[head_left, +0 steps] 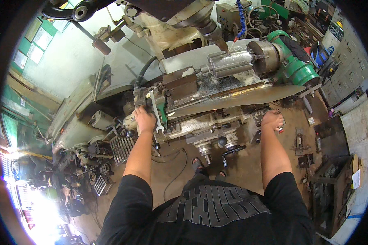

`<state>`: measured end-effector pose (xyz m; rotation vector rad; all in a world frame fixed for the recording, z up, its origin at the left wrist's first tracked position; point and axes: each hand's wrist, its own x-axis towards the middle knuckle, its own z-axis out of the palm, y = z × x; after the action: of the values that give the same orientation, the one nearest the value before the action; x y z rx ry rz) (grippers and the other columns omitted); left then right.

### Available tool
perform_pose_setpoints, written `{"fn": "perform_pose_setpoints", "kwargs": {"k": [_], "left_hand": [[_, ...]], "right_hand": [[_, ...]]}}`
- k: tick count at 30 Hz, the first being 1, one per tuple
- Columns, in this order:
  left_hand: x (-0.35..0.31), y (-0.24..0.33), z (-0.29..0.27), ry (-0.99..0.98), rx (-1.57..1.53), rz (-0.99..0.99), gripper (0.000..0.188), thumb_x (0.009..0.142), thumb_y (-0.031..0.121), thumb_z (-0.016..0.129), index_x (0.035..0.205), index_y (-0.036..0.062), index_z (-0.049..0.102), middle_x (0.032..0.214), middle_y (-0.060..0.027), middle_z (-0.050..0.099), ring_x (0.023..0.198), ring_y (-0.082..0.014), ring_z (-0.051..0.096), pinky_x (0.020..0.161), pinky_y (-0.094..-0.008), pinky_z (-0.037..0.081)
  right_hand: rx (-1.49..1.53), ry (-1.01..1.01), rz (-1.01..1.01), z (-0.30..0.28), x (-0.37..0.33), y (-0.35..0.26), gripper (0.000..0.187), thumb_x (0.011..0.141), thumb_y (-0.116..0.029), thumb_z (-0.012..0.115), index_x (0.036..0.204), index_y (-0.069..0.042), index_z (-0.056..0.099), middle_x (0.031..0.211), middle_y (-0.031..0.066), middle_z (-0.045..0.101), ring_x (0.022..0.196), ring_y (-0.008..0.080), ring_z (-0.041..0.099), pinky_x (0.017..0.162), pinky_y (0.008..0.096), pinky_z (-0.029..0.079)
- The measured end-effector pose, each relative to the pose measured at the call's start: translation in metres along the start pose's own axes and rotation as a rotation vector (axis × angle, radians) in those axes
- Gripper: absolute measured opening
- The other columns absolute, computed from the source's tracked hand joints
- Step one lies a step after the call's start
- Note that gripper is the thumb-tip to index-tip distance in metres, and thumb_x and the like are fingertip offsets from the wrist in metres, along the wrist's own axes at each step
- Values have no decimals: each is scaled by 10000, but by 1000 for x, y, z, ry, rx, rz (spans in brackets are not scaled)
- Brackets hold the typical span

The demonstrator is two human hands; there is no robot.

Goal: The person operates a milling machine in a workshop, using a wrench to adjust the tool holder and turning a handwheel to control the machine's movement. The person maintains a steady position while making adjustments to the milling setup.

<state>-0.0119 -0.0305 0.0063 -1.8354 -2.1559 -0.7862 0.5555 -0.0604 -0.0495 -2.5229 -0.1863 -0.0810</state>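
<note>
A milling machine fills the space before me. My left hand (145, 119) is at the left end of its table, fingers curled over a part that the hand hides. Beside it lie an open-ended wrench (156, 110) and a green-handled tool (162, 112). My right hand (272, 119) is closed at the table's right front; what it grips is mostly covered, with a small red piece showing below. A grooved metal cylinder (231, 64) is clamped between a chuck (270, 56) and a tailstock (180, 83). The spindle's cutting tool (221, 44) points down at the cylinder's top.
A green dividing head (294, 67) carries the chuck. Metal chips (210, 92) lie beneath the cylinder. A blue coolant hose (241, 20) hangs above. Handwheels (234, 150) jut toward my legs, and a cable (180, 163) crosses the floor. A dark metal cabinet (333, 183) stands at right.
</note>
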Motion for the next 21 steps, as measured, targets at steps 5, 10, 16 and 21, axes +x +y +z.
{"fn": "perform_pose_setpoints", "kwargs": {"k": [5,10,16,21], "left_hand": [[2,1,-3,-54,30,-16,519,796,88,631,1290,-34,532,1312,-222,528,1286,-440,435,1102,-534,379],[1,2,-3,-48,11,-28,535,786,87,647,1293,-40,535,1317,-231,527,1302,-443,425,1116,-525,371],[1,2,-3,-46,-4,-17,551,785,87,661,1308,-21,525,1329,-226,513,1313,-444,416,1126,-527,363],[1,-1,1,-39,17,-21,554,787,86,650,1312,-36,522,1320,-236,518,1314,-449,414,1127,-531,365]], "right_hand": [[-6,2,6,0,0,-1,555,1014,-481,394,1221,-25,631,1311,181,608,1284,356,510,1019,595,361],[-1,5,0,0,-1,-1,552,1016,-479,388,1216,-23,627,1306,179,610,1281,361,509,1019,597,361],[-26,-22,-7,0,0,0,547,1007,-472,394,1222,-23,619,1300,169,605,1277,357,512,1024,598,364],[-13,-28,-15,-3,0,0,541,1006,-464,397,1238,-26,612,1321,165,586,1282,351,511,1027,608,366]]}}
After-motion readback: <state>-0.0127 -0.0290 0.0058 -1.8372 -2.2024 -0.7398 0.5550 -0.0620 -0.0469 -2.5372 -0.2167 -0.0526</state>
